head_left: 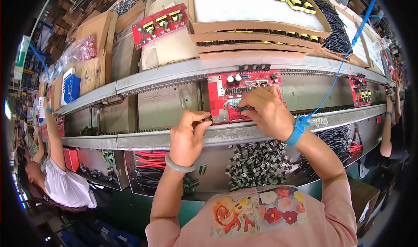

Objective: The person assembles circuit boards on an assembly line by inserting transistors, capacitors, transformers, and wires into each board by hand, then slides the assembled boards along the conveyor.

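A red circuit board (213, 94) lies across the conveyor rails in front of me, carrying two round capacitors (234, 79) and a row of dark parts along its far edge. My right hand (267, 112) is over the board's near half, thumb and index finger pinched at a small dark green component (243, 109) close to its surface. Just off the board's near left corner, my left hand (187, 138) is closed, its fingertips pinching a small dark component (209, 119), mostly covered. A blue wrist strap (299, 130) with a coiled cord is on my right wrist.
Below the near rail (174, 138), a tray holds black components (257, 164), loose capacitors (202, 169) and wires (152, 160). Beyond the line stand cardboard trays (261, 27) and another board (160, 25). A second board (360, 91) sits farther right. Co-workers (65, 181) flank me.
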Demonstrator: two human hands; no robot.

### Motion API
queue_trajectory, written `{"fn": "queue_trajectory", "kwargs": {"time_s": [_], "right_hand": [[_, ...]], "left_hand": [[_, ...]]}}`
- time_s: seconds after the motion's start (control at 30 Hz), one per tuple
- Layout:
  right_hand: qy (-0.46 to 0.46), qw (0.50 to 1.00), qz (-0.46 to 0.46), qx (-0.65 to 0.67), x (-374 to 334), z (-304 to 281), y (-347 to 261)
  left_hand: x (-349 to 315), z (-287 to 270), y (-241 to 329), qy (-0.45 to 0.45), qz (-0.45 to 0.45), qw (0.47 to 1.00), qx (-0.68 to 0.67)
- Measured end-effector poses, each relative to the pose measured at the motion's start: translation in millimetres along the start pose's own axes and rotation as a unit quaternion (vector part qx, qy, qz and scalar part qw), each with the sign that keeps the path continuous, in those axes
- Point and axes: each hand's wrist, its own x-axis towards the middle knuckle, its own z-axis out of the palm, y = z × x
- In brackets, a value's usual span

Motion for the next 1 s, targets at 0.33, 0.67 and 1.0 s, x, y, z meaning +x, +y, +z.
{"fn": "queue_trajectory", "kwargs": {"time_s": [0.33, 0.67, 1.0], "right_hand": [[-0.015, 1.000, 0.012, -0.002, 3.4, -5.7, 0.7], [-0.035, 0.998, -0.020, -0.047, 4.5, -1.4, -6.1], [-0.034, 0.995, -0.077, -0.052, 3.6, 6.4, -3.8]], "left_hand": [[2.1, -0.2, 3.0, -0.006, 0.013, 1.000, 0.028], [6.9, -0.5, 4.9, 0.014, 0.123, 0.990, 0.074], [8.4, 2.0, 0.8, 0.032, 0.062, 0.998, -0.009]]}}
